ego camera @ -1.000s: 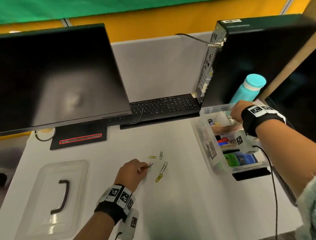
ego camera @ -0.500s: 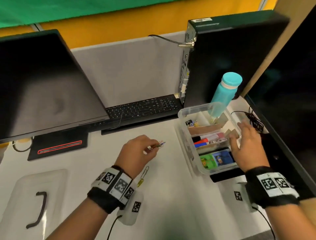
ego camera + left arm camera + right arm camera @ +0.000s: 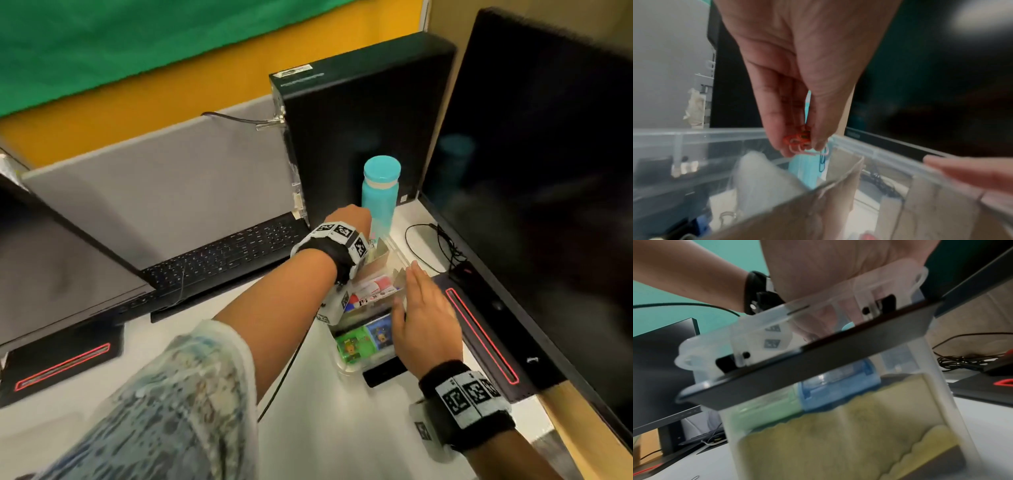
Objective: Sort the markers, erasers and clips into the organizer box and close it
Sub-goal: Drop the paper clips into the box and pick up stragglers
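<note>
The clear organizer box (image 3: 346, 368) stands at the right of the desk with its lid off. It holds markers (image 3: 373, 291) in the middle and a green eraser (image 3: 352, 346) and a blue eraser (image 3: 380, 332) at the near end. My left hand (image 3: 352, 219) reaches across over the far compartment. In the left wrist view my left hand (image 3: 803, 146) pinches a small bunch of red and pink paper clips (image 3: 797, 139) just above the box rim (image 3: 694, 133) and a cardboard divider (image 3: 840, 183). My right hand (image 3: 421, 308) rests flat, fingers straight, along the box's right side.
A teal bottle (image 3: 380, 192) and a black PC tower (image 3: 359, 120) stand right behind the box. A dark monitor (image 3: 548, 171) with its base (image 3: 479, 335) and loose cables (image 3: 445, 246) crowd the right. A keyboard (image 3: 222, 257) lies left.
My left hand lifted the clips off the desk and carried them right, to above the box's far compartment. My right hand moved from the box's far end to its right side.
</note>
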A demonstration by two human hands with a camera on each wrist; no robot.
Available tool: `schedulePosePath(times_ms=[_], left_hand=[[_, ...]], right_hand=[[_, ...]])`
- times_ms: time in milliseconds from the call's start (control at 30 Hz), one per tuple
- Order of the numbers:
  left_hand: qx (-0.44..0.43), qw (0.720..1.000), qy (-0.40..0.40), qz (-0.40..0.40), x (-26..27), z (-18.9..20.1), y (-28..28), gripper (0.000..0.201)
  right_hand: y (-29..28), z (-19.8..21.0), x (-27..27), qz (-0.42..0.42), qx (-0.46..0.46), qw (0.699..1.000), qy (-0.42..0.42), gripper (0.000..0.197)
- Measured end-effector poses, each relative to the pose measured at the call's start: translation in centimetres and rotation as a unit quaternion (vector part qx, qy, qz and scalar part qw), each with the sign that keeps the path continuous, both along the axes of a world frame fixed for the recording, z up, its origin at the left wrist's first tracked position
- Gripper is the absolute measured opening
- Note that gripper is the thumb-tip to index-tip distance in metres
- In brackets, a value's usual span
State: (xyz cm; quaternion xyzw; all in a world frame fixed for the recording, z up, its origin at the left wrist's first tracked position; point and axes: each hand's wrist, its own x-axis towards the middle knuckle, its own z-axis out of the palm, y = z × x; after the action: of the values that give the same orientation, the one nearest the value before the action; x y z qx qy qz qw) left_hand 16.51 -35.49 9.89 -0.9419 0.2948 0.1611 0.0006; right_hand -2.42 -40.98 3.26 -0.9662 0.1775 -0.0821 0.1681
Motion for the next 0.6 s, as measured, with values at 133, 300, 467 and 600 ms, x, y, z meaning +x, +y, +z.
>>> schedulePosePath(times_ms=[133,300,467,600], left_hand=[[0.001,1.000,0.017,-0.004,0.9,-2.0,-0.7,0.027],[-0.059,0.997,0.040,0.021,0.1,0.3,1.6,0.022],[-0.160,0.987,-0.016,0.030,-3.6,1.8,12.0,0.026],[-0.128,0.984,-0.004,0.126,-7.0,-1.8,23.6,0.024]], right_hand=[[-0.1,0.0,0.1,-0.005,0.012,1.000,-0.009,0.058],[-0.2,-0.1,0.0,0.003,0.011,1.000,0.002,0.052],[0.5,0.8,-0.1,0.031,-0.039,0.999,0.015,0.054],[5.3,2.5,-0.2,0.155,-0.002,0.986,-0.065,0.048]])
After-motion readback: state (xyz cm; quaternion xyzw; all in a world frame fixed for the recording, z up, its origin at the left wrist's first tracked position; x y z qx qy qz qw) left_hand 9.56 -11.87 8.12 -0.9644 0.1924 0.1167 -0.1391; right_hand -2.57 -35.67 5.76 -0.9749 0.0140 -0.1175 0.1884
